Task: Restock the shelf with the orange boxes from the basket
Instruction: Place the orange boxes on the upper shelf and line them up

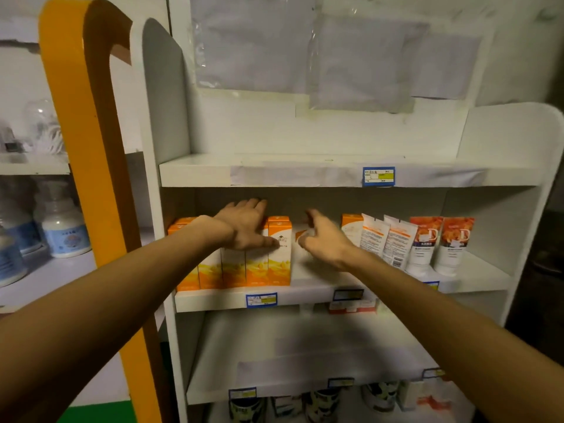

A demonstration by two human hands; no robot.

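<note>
- Two bare forearms reach up from the bottom corners toward the middle shelf (305, 296) of a white shelf unit.
- Below that shelf, a lower shelf (305, 355) carries price tags on its front edge, with dark cans (323, 403) showing beneath it.
- A blue price tag (261, 299) sits on the front edge of the middle shelf, just under the orange boxes.
- The orange boxes (244, 267) stand upright in a tight row at the left end of the middle shelf, more of them behind the front row.
- The left hand (244, 227) lies flat across the tops of the orange boxes, fingers straight and reaching toward the back, thumb down on the front of the rightmost box; its grip is open, pressing rather than clasping.
- The right hand (323, 239) hovers in the gap just right of the row, fingers loosely spread and holding nothing; a blurred orange-and-white shape shows behind its fingers, and what that is I cannot tell.
- Further right on the same shelf stand one more orange box (351, 227), leaning white tubes (393, 242) and two orange-topped tubes (439, 242).
- The top shelf (305, 175) bears a blue label (378, 176).
- An orange post (91, 178) rises at the left, with white bottles (65, 230) on a neighbouring shelf beyond it.
</note>
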